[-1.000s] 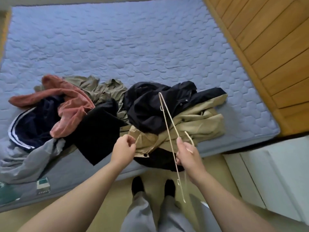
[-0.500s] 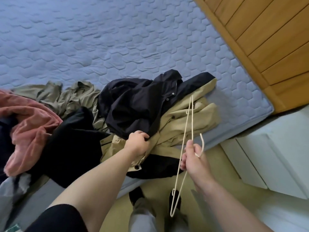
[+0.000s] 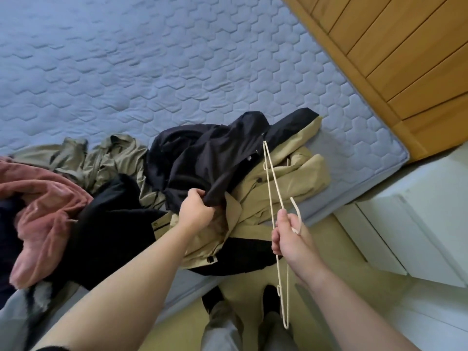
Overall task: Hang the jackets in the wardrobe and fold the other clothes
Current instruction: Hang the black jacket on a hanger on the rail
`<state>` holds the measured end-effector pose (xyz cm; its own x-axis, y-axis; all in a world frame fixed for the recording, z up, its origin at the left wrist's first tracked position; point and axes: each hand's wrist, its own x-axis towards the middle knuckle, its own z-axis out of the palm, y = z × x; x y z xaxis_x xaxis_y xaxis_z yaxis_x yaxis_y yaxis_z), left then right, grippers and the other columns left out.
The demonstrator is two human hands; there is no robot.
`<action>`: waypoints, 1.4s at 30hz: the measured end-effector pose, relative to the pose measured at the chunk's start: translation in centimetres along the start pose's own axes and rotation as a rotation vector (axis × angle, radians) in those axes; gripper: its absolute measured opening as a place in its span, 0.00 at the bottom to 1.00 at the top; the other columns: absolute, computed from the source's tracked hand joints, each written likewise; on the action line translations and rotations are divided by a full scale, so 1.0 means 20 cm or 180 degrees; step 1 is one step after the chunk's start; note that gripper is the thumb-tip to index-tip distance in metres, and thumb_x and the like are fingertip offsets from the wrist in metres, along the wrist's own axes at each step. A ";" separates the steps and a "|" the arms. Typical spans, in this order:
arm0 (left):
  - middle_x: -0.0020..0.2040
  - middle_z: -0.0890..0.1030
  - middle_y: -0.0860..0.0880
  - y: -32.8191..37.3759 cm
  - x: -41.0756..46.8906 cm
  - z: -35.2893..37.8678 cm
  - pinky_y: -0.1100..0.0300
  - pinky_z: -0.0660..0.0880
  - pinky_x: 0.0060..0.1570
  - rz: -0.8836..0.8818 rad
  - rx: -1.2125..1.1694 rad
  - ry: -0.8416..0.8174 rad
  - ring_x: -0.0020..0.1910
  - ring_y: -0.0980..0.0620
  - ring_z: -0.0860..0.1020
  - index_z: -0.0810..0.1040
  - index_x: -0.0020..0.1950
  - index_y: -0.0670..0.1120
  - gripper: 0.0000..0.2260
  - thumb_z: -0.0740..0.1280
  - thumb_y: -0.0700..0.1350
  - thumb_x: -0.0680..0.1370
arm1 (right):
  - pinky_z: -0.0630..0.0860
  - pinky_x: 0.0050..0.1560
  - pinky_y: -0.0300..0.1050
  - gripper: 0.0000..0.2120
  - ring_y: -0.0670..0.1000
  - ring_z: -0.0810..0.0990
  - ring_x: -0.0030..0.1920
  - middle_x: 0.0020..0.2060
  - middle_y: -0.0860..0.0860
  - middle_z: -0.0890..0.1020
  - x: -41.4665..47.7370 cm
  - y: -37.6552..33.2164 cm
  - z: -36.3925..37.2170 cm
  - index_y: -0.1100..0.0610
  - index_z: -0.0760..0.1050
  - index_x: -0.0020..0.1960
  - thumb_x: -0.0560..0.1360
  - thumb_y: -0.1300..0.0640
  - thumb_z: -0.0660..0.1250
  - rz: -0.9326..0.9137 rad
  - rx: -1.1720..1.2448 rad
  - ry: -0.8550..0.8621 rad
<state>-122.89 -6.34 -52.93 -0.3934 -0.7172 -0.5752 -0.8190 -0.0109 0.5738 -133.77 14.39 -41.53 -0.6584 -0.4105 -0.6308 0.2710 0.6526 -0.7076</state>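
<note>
At the bed's near edge, left hand [image 3: 196,211] reaches out, fingers bunched on the black jacket [image 3: 202,160] lying over a tan coat [image 3: 283,178]. Right hand [image 3: 293,239] grips a cream hanger [image 3: 272,198], held on end.

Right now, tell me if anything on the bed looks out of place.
Nothing looks damaged. The clothes lie in a crumpled heap at the bed's near edge, and the tan jacket spills over it.
</note>
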 end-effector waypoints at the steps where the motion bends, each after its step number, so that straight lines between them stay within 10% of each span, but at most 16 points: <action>1: 0.50 0.81 0.53 0.05 -0.05 -0.13 0.55 0.79 0.49 0.0160 0.0066 0.0138 0.50 0.50 0.81 0.77 0.61 0.51 0.16 0.74 0.47 0.74 | 0.78 0.43 0.50 0.25 0.48 0.75 0.32 0.31 0.47 0.75 -0.02 -0.03 0.01 0.55 0.72 0.47 0.82 0.34 0.53 -0.0001 -0.0029 -0.0005; 6: 0.43 0.85 0.51 0.34 -0.39 -0.82 0.55 0.78 0.47 0.1123 0.0326 0.0705 0.46 0.49 0.83 0.85 0.54 0.52 0.07 0.69 0.47 0.79 | 0.76 0.38 0.46 0.23 0.47 0.77 0.34 0.32 0.46 0.77 -0.11 -0.25 0.08 0.50 0.72 0.45 0.81 0.32 0.53 -0.0278 -0.0291 -0.0099; 12: 0.56 0.85 0.47 0.57 -0.84 -1.32 0.55 0.74 0.59 0.1975 0.0791 0.1718 0.56 0.44 0.81 0.84 0.61 0.51 0.21 0.65 0.39 0.71 | 0.71 0.45 0.48 0.13 0.53 0.74 0.43 0.42 0.51 0.72 -0.17 -0.75 0.21 0.54 0.67 0.42 0.77 0.51 0.69 -0.1496 -0.0569 -0.0108; 19: 0.43 0.80 0.53 0.77 -1.22 -1.53 0.62 0.66 0.45 0.2205 0.0151 0.2852 0.44 0.52 0.75 0.81 0.49 0.45 0.15 0.63 0.38 0.65 | 0.78 0.54 0.51 0.35 0.54 0.76 0.56 0.56 0.53 0.72 -0.20 -1.19 0.39 0.51 0.60 0.56 0.55 0.52 0.76 -0.2063 -0.1311 -0.1040; 29: 0.27 0.74 0.59 0.65 -1.58 -1.67 0.60 0.67 0.31 0.1287 -0.0456 0.3513 0.28 0.64 0.69 0.69 0.33 0.51 0.09 0.57 0.43 0.73 | 0.69 0.43 0.45 0.08 0.62 0.82 0.49 0.42 0.57 0.79 -0.18 -1.33 0.58 0.59 0.76 0.51 0.74 0.58 0.67 -0.2533 -0.1989 -0.1048; 34: 0.31 0.75 0.49 0.42 -1.69 -1.60 0.46 0.73 0.38 -0.0045 -0.1561 0.3026 0.33 0.51 0.73 0.73 0.39 0.38 0.26 0.61 0.64 0.73 | 0.76 0.45 0.50 0.14 0.62 0.81 0.48 0.45 0.58 0.81 -0.48 -1.57 0.63 0.60 0.75 0.54 0.70 0.60 0.60 -0.2539 -0.1182 -0.1315; 38: 0.45 0.81 0.44 0.37 -1.83 -1.56 0.39 0.80 0.53 -0.0370 -0.1626 0.3274 0.50 0.39 0.82 0.77 0.50 0.43 0.15 0.61 0.53 0.72 | 0.70 0.26 0.38 0.26 0.55 0.79 0.39 0.44 0.55 0.78 -0.86 -1.80 0.65 0.64 0.73 0.58 0.63 0.57 0.57 -0.2437 -0.0239 -0.1799; 42: 0.41 0.80 0.44 0.34 -2.00 -1.61 0.54 0.76 0.36 -0.0840 -0.0331 0.3387 0.41 0.39 0.81 0.74 0.47 0.44 0.06 0.61 0.46 0.78 | 0.70 0.26 0.41 0.21 0.55 0.78 0.35 0.43 0.58 0.78 -1.16 -1.95 0.64 0.62 0.72 0.56 0.63 0.60 0.59 -0.2479 0.0147 -0.2244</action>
<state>-99.39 -0.14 -7.26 0.3908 -0.9169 0.0807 -0.7655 -0.2751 0.5816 -120.13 -9.76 -3.40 -0.1086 -0.9937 -0.0283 -0.0152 0.0301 -0.9994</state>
